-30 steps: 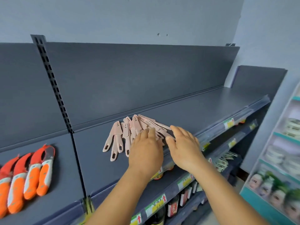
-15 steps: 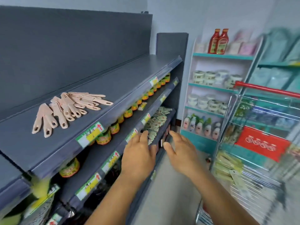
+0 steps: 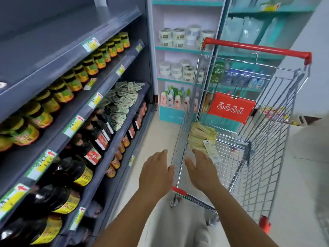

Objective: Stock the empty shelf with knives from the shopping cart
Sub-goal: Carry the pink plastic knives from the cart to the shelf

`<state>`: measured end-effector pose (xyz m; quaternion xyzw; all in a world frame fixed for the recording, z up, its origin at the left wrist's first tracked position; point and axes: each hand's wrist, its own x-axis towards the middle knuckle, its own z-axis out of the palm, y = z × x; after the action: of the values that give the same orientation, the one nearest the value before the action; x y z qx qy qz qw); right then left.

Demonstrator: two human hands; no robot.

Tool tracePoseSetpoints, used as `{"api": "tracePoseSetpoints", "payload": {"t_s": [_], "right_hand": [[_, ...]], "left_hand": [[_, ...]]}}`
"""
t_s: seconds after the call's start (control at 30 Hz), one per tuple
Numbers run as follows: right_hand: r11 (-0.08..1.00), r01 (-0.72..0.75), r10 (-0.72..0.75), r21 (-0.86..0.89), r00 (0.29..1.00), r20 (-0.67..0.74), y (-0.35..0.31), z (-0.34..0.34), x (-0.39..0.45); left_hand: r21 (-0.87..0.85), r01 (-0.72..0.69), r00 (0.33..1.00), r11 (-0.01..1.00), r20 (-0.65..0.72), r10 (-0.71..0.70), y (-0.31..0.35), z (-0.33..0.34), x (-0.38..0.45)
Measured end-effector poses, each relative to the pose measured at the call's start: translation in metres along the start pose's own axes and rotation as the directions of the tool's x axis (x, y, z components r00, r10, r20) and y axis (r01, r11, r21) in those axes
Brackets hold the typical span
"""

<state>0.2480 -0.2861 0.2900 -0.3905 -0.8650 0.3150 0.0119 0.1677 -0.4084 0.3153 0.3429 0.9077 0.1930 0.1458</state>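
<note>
A wire shopping cart (image 3: 263, 152) with a red handle stands to my right. Inside it lies a pile of pale yellow packaged knives (image 3: 201, 138) with a white tag on top. My left hand (image 3: 154, 173) hovers just outside the cart's near left corner, fingers straight, holding nothing. Over the cart's near end, my right hand (image 3: 203, 168) reaches with spread fingers, just short of the pile and empty. The grey top shelf (image 3: 44, 49) runs along the upper left; the pink knives laid on it are out of view.
Below the grey shelf are rows of jars (image 3: 81, 73), small sachets (image 3: 121, 102) and dark bottles (image 3: 85, 152). A teal-and-white shelving unit (image 3: 178, 68) with tubs and bottles stands behind the cart. Pale floor (image 3: 156, 132) runs between shelf and cart.
My view has swung right and down from the pink knives on the shelf to the cart. Both empty hands left the shelf and moved down to the cart's near end.
</note>
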Motion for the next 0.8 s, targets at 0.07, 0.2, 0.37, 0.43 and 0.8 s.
{"api": "tracePoseSetpoints", "payload": {"t_s": [0.07,0.2,0.37,0.43,0.8], "right_hand": [[1.000,-0.026,0.026,0.016,1.000,0.018,0.030,-0.007,0.014],[0.997,-0.068,0.065,0.047,0.996,0.065,0.088,-0.016,0.044],[0.994,-0.078,0.070,0.074,0.992,0.105,0.141,-0.012,0.082],[0.994,-0.084,0.074,0.076,0.989,0.129,0.156,-0.002,0.096],[0.979,-0.200,0.177,0.047,0.936,0.304,0.223,0.096,0.145]], "left_hand": [[-0.006,0.008,0.999,1.000,0.040,-0.008,0.019,0.022,0.015],[0.005,0.058,0.993,0.998,0.106,-0.058,0.050,0.067,0.049],[0.000,0.163,0.964,0.987,0.212,-0.160,0.066,0.120,0.089],[0.023,0.201,0.948,0.979,0.246,-0.200,0.065,0.141,0.102],[0.163,0.375,0.829,0.912,0.381,-0.409,0.019,0.265,0.154]]}}
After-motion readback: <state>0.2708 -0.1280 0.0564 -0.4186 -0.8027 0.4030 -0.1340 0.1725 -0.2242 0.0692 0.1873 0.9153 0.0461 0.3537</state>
